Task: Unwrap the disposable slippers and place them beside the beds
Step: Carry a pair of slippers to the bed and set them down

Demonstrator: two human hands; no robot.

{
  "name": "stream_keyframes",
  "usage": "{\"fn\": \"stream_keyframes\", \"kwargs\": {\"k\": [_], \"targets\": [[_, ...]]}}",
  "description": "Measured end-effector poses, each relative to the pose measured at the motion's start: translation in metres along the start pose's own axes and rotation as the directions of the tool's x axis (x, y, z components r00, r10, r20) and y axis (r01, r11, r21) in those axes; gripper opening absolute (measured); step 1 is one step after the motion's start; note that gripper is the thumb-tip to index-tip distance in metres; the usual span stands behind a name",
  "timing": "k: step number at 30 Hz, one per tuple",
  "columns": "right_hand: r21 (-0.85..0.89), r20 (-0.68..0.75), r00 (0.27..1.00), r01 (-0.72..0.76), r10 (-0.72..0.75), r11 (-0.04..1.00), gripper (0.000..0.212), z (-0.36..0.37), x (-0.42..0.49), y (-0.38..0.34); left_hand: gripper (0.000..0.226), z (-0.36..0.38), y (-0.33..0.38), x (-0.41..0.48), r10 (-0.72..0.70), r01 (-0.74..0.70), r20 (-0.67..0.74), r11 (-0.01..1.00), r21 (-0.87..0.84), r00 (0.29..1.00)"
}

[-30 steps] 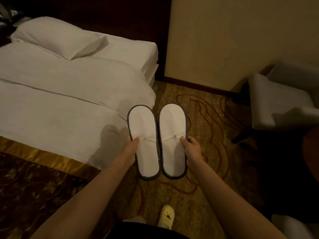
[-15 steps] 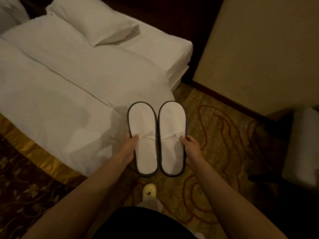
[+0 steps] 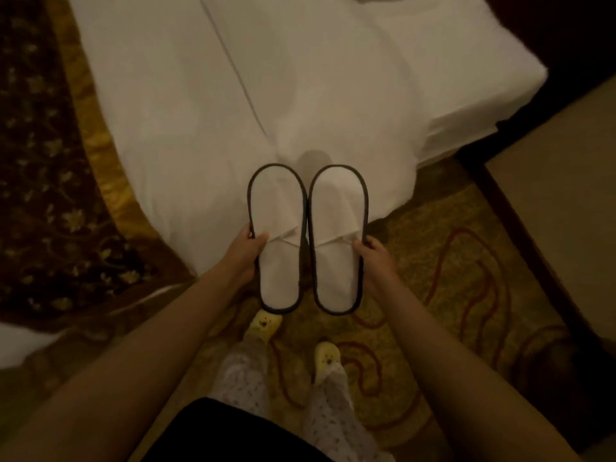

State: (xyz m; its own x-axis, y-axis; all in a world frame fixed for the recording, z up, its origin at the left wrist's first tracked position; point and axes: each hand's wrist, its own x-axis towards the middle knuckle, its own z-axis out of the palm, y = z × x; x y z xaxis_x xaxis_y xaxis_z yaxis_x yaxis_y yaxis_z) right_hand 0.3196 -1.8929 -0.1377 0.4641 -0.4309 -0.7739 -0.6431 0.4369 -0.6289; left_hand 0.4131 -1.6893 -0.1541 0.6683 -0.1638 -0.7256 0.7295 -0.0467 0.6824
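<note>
I hold two white disposable slippers with dark edging side by side, toes pointing away from me. My left hand (image 3: 245, 253) grips the outer edge of the left slipper (image 3: 278, 240). My right hand (image 3: 375, 260) grips the outer edge of the right slipper (image 3: 338, 241). Both slippers hang in the air over the near edge of the white bed (image 3: 206, 105) and the patterned carpet (image 3: 433, 268). No wrapper shows on them.
A brown and gold bed runner (image 3: 46, 168) drapes over the bed at the left. My feet in yellow slippers (image 3: 263, 325) stand on the carpet just below the pair. A beige wall with a dark baseboard (image 3: 520, 228) runs along the right.
My view has tilted down and moved closer to the bed. The pillow and the chair have left the frame. Both hands keep the same hold on the slippers.
</note>
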Motion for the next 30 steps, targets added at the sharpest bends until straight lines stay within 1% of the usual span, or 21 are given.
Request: {"fn": "stream_keyframes", "kwargs": {"k": [5,8,12,16,19,22,24,27,30], "targets": [[-0.159,0.158,0.987,0.018,0.008,0.987,0.041,-0.007,0.040,0.009,0.044,-0.004,-0.063,0.018,0.006,-0.021,-0.117,0.992,-0.125,0.993],[-0.241,0.198,0.979,0.003,0.047,0.971,0.044,-0.007,0.068,0.032,0.046,-0.010,-0.109,0.029,-0.056,0.016,-0.171,0.974,-0.225,0.984],[-0.339,0.216,0.971,-0.019,0.098,0.941,0.053,0.001,0.113,0.087,0.046,-0.025,-0.177,0.047,-0.128,0.048,-0.244,0.950,-0.307,0.961],[-0.370,0.251,0.953,-0.069,0.171,0.927,0.050,0.019,0.173,0.161,0.042,-0.052,-0.247,0.075,-0.154,0.050,-0.292,0.941,-0.334,0.944],[-0.402,0.237,0.957,-0.063,0.170,0.913,0.050,0.034,0.225,0.222,0.040,-0.082,-0.301,0.107,-0.160,0.028,-0.332,0.929,-0.368,0.930],[-0.448,0.222,0.954,-0.082,0.200,0.890,0.054,0.039,0.267,0.279,0.039,-0.108,-0.347,0.129,-0.165,0.017,-0.365,0.926,-0.376,0.916],[-0.487,0.211,0.954,-0.085,0.212,0.869,0.056,0.048,0.299,0.316,0.039,-0.129,-0.380,0.149,-0.157,0.003,-0.386,0.929,-0.370,0.909],[-0.512,0.177,0.961,-0.095,0.214,0.853,0.053,0.067,0.351,0.362,0.038,-0.154,-0.425,0.184,-0.146,-0.006,-0.408,0.937,-0.349,0.901],[-0.503,0.173,0.963,-0.096,0.208,0.859,0.052,0.090,0.396,0.396,0.045,-0.170,-0.462,0.221,-0.112,-0.032,-0.428,0.949,-0.315,0.897]]}}
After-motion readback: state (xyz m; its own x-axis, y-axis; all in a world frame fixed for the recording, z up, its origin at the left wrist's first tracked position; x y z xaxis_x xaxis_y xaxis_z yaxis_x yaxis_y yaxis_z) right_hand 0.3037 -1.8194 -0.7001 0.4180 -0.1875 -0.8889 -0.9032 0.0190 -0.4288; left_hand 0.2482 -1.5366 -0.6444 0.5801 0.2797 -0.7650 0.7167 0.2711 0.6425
